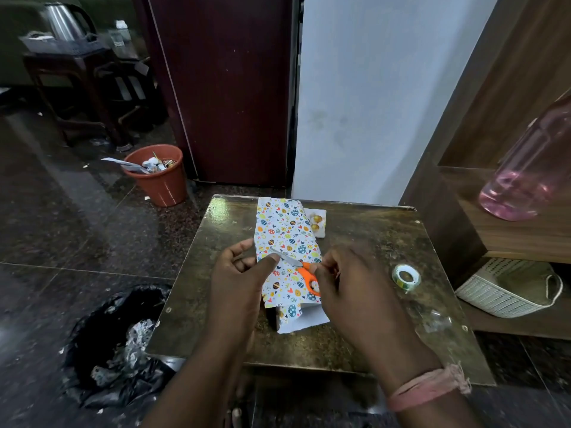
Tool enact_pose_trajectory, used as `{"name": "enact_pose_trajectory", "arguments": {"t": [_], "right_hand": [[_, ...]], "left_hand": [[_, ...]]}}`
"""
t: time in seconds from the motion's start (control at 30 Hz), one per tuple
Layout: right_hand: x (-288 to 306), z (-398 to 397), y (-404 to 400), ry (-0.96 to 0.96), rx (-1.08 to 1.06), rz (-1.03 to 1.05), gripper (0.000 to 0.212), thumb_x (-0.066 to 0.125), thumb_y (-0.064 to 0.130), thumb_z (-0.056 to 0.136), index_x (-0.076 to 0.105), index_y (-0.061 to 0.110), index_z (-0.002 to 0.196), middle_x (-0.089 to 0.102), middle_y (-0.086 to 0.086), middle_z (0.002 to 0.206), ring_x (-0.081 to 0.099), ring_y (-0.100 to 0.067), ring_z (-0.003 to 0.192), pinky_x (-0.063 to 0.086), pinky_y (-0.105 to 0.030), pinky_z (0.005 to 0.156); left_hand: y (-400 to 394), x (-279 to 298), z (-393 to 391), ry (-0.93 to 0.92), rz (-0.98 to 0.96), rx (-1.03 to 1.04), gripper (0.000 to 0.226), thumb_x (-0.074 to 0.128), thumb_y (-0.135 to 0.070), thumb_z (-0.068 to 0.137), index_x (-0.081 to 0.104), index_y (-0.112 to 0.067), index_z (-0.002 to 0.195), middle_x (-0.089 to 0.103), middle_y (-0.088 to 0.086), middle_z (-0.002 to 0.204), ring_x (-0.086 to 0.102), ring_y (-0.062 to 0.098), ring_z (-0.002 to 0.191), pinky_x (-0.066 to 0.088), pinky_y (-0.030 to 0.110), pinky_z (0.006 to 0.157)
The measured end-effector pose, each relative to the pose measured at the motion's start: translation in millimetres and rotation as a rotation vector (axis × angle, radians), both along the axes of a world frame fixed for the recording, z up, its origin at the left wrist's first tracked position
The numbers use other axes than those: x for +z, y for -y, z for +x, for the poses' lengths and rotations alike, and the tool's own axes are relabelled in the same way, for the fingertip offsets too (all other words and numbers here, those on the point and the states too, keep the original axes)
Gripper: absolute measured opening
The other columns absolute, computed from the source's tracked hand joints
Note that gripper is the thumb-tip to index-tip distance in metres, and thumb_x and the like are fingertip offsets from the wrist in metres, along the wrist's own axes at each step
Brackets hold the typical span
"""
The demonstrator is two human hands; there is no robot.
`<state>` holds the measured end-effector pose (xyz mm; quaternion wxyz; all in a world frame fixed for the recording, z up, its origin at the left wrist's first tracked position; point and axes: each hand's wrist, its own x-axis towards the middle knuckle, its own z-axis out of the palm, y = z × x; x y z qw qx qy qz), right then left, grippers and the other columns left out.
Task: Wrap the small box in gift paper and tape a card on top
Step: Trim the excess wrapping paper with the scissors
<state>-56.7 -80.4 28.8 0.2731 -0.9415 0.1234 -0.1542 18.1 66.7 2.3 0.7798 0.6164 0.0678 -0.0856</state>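
1. Dark polished stone floor runs under a small worn brown table (370, 236), which I see from above; one white wall and one dark red door stand behind it.
2. On the table I count one strip of gift paper (285, 233), printed with coloured eggs and hearts, lying lengthwise away from me and folded over something at its near end. I cannot see the box itself, so I cannot say whether it sits under that fold.
3. One small white card (318, 222) with gold ornaments lies at the far right edge of the paper, partly tucked under it.
4. One roll of clear tape (406, 277) lies flat to the right, well apart from the paper.
5. One pair of orange-handled scissors (304, 271) lies across the paper, blades pointing left.
6. My right hand (349, 282) has its fingers curled round the orange handles; one pink band circles that wrist.
7. My left hand (244, 270) pinches the paper's left edge, thumb on top just by the blade tips.
8. Off the table I count one orange bin (157, 180) full of scraps near the door, one black rubbish bag (117, 350) at the left corner, one white woven basket (506, 288) and one pink bottle (531, 168) on the shelves to the right, and one steel kettle (63, 21) on a stand at the back.
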Motion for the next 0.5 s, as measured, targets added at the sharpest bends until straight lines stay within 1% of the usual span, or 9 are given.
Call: {"name": "enact_pose_trajectory", "arguments": {"t": [0.03, 0.1, 0.17, 0.23, 0.3, 0.37, 0.4, 0.43, 0.5], "right_hand": [[4, 0, -2, -0.031, 0.0, -0.006, 0.018, 0.06, 0.036, 0.098, 0.054, 0.025, 0.086, 0.053, 0.009, 0.089, 0.052, -0.009, 0.079, 0.037, -0.032, 0.064], [13, 1, -5, -0.095, -0.015, -0.017, 0.017, 0.062, 0.039, 0.096, 0.058, 0.023, 0.091, 0.058, 0.007, 0.091, 0.055, -0.013, 0.082, 0.038, -0.03, 0.064], [21, 3, -7, -0.2, -0.043, -0.023, 0.018, 0.065, 0.036, 0.096, 0.064, 0.018, 0.093, 0.064, 0.001, 0.091, 0.061, -0.018, 0.082, 0.042, -0.031, 0.063], [25, 4, -9, -0.268, -0.075, -0.042, 0.019, 0.066, 0.032, 0.095, 0.068, 0.014, 0.09, 0.066, -0.005, 0.088, 0.062, -0.021, 0.078, 0.044, -0.031, 0.061], [25, 2, -11, -0.268, -0.105, -0.08, 0.019, 0.068, 0.03, 0.093, 0.067, 0.013, 0.083, 0.062, -0.005, 0.08, 0.058, -0.022, 0.072, 0.034, -0.028, 0.051], [25, -4, -11, -0.265, -0.129, -0.087, 0.028, 0.067, 0.029, 0.091, 0.057, 0.015, 0.068, 0.051, -0.003, 0.067, 0.05, -0.022, 0.063, 0.023, -0.025, 0.046], [25, -7, -11, -0.274, -0.134, -0.053, 0.034, 0.067, 0.029, 0.09, 0.053, 0.015, 0.062, 0.047, -0.003, 0.061, 0.046, -0.021, 0.058, 0.021, -0.027, 0.046], [27, -11, -9, -0.269, -0.136, 0.016, 0.036, 0.067, 0.028, 0.089, 0.054, 0.012, 0.06, 0.049, -0.004, 0.057, 0.045, -0.02, 0.054, 0.022, -0.028, 0.045], [34, -22, -6, -0.226, -0.15, 0.237, 0.032, 0.07, 0.027, 0.088, 0.066, 0.009, 0.062, 0.061, -0.01, 0.056, 0.047, -0.014, 0.045, 0.027, -0.026, 0.044]], "left_hand": [[-1, 1, 0, -0.002, 0.003, -0.008, 0.042, 0.08, -0.004, 0.085, 0.061, -0.011, 0.122, 0.079, 0.009, 0.097, 0.078, 0.022, 0.088, 0.063, 0.031, 0.066], [-1, 1, 2, -0.021, 0.001, -0.023, 0.043, 0.081, -0.004, 0.085, 0.061, -0.011, 0.122, 0.079, 0.011, 0.101, 0.078, 0.023, 0.09, 0.064, 0.039, 0.073], [-3, 2, 2, -0.046, -0.009, -0.044, 0.043, 0.081, -0.004, 0.084, 0.06, -0.01, 0.121, 0.078, 0.013, 0.105, 0.078, 0.027, 0.094, 0.063, 0.048, 0.082], [-7, 3, 1, -0.055, -0.016, -0.065, 0.044, 0.081, -0.002, 0.084, 0.059, -0.01, 0.12, 0.078, 0.014, 0.104, 0.077, 0.029, 0.094, 0.062, 0.053, 0.086], [-11, 5, -2, -0.049, -0.013, -0.091, 0.044, 0.081, 0.001, 0.084, 0.058, -0.01, 0.121, 0.079, 0.013, 0.099, 0.078, 0.029, 0.091, 0.062, 0.053, 0.085], [-16, 7, -7, -0.045, -0.006, -0.107, 0.044, 0.08, 0.002, 0.084, 0.058, -0.011, 0.119, 0.08, 0.01, 0.094, 0.078, 0.029, 0.088, 0.062, 0.054, 0.083], [-18, 9, -10, -0.046, -0.006, -0.11, 0.045, 0.08, 0.002, 0.083, 0.057, -0.012, 0.119, 0.079, 0.011, 0.095, 0.078, 0.03, 0.088, 0.062, 0.056, 0.083], [-20, 11, -12, -0.049, -0.007, -0.11, 0.046, 0.081, 0.002, 0.083, 0.057, -0.012, 0.12, 0.079, 0.013, 0.098, 0.078, 0.031, 0.09, 0.062, 0.057, 0.084], [-23, 17, -18, -0.055, -0.028, -0.103, 0.048, 0.081, 0.002, 0.083, 0.057, -0.011, 0.123, 0.077, 0.016, 0.104, 0.078, 0.03, 0.09, 0.064, 0.052, 0.08]]}}
